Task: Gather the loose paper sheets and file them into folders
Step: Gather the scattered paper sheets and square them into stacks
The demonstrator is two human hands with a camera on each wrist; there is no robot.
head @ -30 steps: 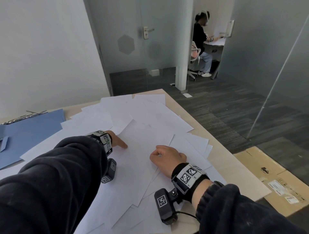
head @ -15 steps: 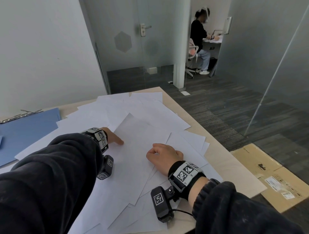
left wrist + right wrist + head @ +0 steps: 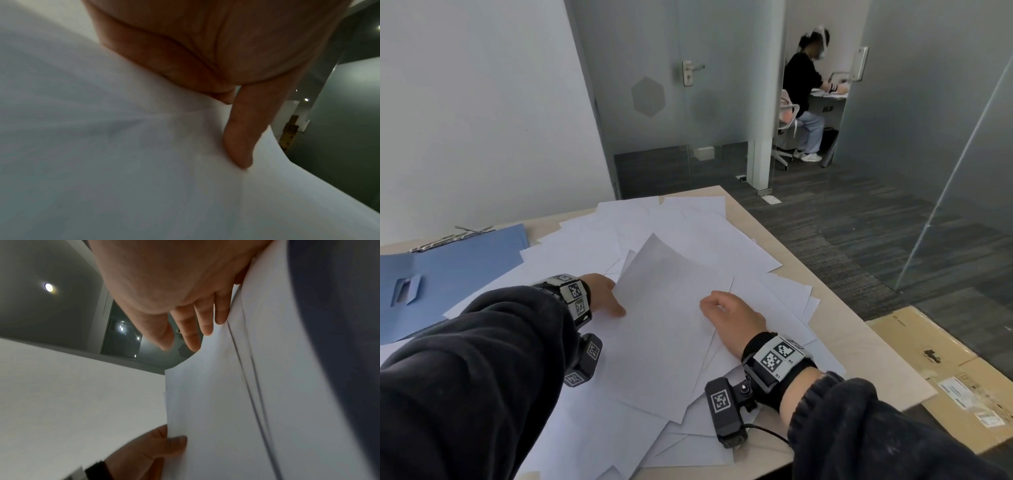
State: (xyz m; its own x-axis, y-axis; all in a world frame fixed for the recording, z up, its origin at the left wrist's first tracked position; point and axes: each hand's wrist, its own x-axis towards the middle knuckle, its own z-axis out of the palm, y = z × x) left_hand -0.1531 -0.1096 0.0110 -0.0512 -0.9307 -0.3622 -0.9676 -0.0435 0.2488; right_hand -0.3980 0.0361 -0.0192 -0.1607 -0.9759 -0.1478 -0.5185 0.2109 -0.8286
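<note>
Lifted since earlier, top sheet (image 3: 664, 308) held by both hands.

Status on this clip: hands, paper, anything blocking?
Left hand and right hand both grip the top sheet, far end lifted. Other sheets loose on table. Blue folder open at left, unobstructed.

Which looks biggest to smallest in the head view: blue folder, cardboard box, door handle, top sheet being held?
1. Top sheet, held by left hand and right hand.
2. Blue folder and cardboard box: alike in apparent area, both cropped by the frame, so unranked.
3. Door handle, smallest, though it is also farthest away.
</note>
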